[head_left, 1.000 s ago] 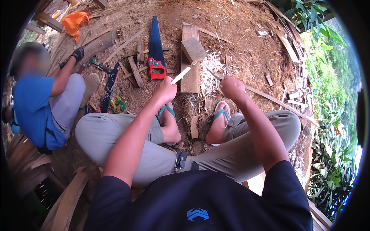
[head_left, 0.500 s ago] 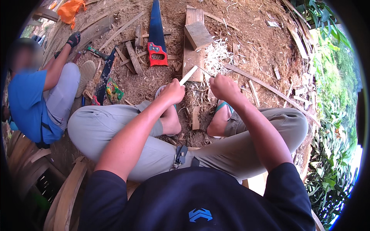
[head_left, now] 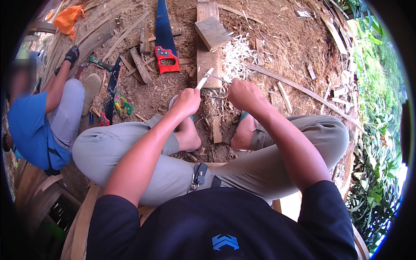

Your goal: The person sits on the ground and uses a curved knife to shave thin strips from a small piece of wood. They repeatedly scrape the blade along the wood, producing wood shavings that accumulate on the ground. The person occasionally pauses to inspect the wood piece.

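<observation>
My left hand (head_left: 189,99) is closed around a short, pale wooden stick (head_left: 203,80) that points up and away from me. Opposite it, my right hand (head_left: 245,96) grips a knife, its handle hidden in my fist. The thin knife blade (head_left: 219,79) reaches left, its tip at the stick near the upper end. Both hands are over the gap between my feet. Just beyond them lies a thick wooden plank (head_left: 209,69) with a squared wood block (head_left: 212,34) resting across it.
Curled shavings (head_left: 239,54) are heaped right of the plank. A red-handled saw (head_left: 167,60) lies to the left, near wood offcuts (head_left: 141,66). Farther left are a hammer (head_left: 101,64), a second saw (head_left: 110,93) and a seated person in blue (head_left: 37,125). A long strip (head_left: 299,90) lies right.
The knife blade has swung from pointing up-left to lying more across the stick, and more of it shows. The whole scene has shifted a little left in view.
</observation>
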`<action>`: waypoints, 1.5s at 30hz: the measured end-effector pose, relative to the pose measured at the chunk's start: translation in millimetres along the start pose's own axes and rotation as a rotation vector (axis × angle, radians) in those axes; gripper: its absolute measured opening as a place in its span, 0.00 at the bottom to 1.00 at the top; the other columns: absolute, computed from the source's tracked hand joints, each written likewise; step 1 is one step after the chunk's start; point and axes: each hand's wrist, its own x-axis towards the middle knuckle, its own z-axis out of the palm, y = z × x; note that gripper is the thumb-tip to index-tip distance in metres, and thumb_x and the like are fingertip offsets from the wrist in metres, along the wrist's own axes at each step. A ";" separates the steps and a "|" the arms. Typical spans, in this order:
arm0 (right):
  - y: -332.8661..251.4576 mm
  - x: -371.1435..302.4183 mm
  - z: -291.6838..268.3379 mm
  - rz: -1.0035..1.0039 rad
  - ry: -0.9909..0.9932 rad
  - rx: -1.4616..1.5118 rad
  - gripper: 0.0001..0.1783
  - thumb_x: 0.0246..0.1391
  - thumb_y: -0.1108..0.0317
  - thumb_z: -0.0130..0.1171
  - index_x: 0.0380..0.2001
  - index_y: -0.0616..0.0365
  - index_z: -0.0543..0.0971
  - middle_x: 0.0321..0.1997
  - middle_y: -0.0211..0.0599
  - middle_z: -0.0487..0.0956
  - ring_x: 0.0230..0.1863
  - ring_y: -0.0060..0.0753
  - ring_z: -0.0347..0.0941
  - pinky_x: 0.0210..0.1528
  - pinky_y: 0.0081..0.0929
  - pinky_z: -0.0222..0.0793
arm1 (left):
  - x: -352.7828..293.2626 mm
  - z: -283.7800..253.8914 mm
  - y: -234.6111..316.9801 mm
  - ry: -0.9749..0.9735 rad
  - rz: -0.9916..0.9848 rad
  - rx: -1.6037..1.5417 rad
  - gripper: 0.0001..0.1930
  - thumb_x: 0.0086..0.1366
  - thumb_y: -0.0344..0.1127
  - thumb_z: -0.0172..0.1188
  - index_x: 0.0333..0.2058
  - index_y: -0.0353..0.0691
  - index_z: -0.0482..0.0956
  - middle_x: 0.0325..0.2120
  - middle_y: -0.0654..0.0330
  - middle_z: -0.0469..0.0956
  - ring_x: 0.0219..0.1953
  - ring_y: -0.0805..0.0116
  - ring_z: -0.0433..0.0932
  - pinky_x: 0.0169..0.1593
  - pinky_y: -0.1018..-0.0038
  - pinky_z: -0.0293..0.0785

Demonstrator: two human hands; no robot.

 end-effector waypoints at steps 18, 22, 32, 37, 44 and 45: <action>-26.3 -17.3 26.0 -0.021 0.056 -0.197 0.10 0.58 0.67 0.45 0.33 0.63 0.72 0.22 0.46 0.80 0.25 0.41 0.81 0.19 0.35 0.76 | -3.2 4.0 3.7 0.111 0.019 0.012 0.21 0.70 0.42 0.39 0.35 0.29 0.74 0.32 0.38 0.77 0.39 0.38 0.75 0.44 0.51 0.68; -41.5 -15.1 24.3 0.068 0.011 -0.280 0.08 0.57 0.70 0.47 0.35 0.63 0.71 0.26 0.47 0.81 0.28 0.41 0.82 0.21 0.35 0.77 | -8.3 -4.3 7.6 0.079 0.065 0.035 0.19 0.69 0.41 0.40 0.36 0.30 0.74 0.33 0.38 0.77 0.39 0.38 0.75 0.45 0.50 0.69; -49.3 21.2 30.5 0.311 -0.011 -0.446 0.15 0.55 0.69 0.55 0.45 0.62 0.72 0.34 0.40 0.83 0.34 0.34 0.82 0.24 0.31 0.79 | -9.6 5.4 7.8 0.053 0.150 0.076 0.18 0.68 0.40 0.43 0.36 0.30 0.77 0.34 0.38 0.77 0.40 0.38 0.76 0.45 0.51 0.71; -16.5 33.2 28.2 0.276 -0.126 -0.312 0.16 0.60 0.66 0.44 0.43 0.69 0.72 0.39 0.53 0.81 0.39 0.48 0.81 0.37 0.37 0.79 | -5.1 -3.3 8.9 -0.037 0.206 0.113 0.21 0.68 0.41 0.41 0.37 0.28 0.77 0.33 0.38 0.78 0.39 0.39 0.77 0.44 0.53 0.72; -26.6 -12.2 16.4 0.087 -0.037 -0.193 0.18 0.64 0.61 0.39 0.37 0.67 0.71 0.28 0.52 0.80 0.33 0.51 0.80 0.33 0.41 0.77 | -17.2 -17.5 20.2 -0.005 -0.025 -0.051 0.20 0.64 0.40 0.43 0.36 0.30 0.80 0.37 0.39 0.78 0.43 0.41 0.77 0.49 0.55 0.72; -32.6 -19.8 15.5 0.055 -0.026 -0.190 0.18 0.65 0.60 0.39 0.36 0.67 0.71 0.27 0.51 0.80 0.33 0.51 0.80 0.33 0.41 0.77 | -16.5 -16.2 18.3 0.024 0.009 -0.009 0.18 0.61 0.38 0.45 0.35 0.31 0.80 0.38 0.39 0.78 0.44 0.41 0.76 0.50 0.57 0.72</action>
